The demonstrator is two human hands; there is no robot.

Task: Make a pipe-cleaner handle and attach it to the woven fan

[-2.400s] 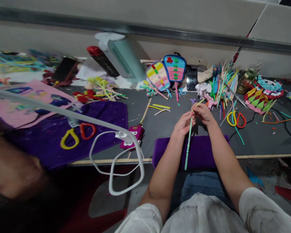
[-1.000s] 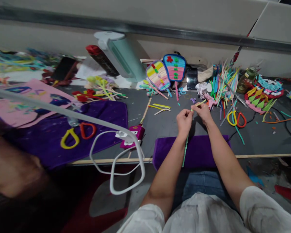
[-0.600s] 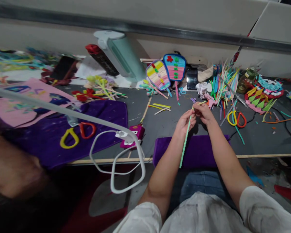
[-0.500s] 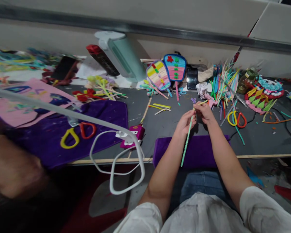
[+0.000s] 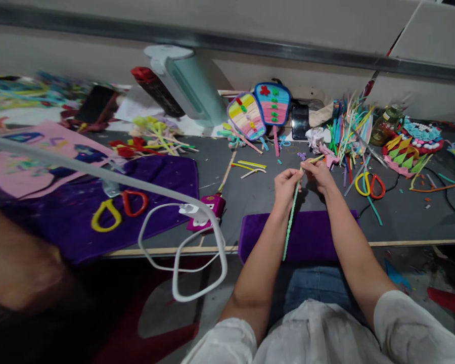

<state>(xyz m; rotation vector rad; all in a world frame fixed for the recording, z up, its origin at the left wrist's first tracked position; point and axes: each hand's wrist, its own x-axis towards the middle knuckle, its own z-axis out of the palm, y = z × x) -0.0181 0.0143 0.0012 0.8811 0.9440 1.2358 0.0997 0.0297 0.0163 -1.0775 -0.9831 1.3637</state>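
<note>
Clock positions are read from the joined fingertips, with 12 straight ahead. The left hand is closed in a pinch on the upper part of a green strip; the right hand pinches a yellow strip at the same spot. The green strip hangs between 6 and 7 o'clock, in front of a purple cloth; contact with the cloth cannot be confirmed. The yellow strip projects toward 2 o'clock. Whether the two strips are joined is hidden by the fingers.

Handling: the green strip should be very light. Its near-straight line suggests a stiff core, probably bendable wire, that would keep a set bend. The covering looks ridged, so slipping is unlikely. Finger pressure should do little harm (cut wire ends, if present, may prick). Recommended hold: fingertip pinch close to the meeting point, lower length left free.

Materials: at 9 o'clock, slim loose yellow and white strips lie on the flat grey table. At 11 o'clock, two fan-shaped pieces show striped faces and rounded borders. Between 1 and 2 o'clock, a bundle of thin multicoloured strips splays outward. Just past 3 o'clock, scissors have smooth loop handles, yellow and red.
</note>
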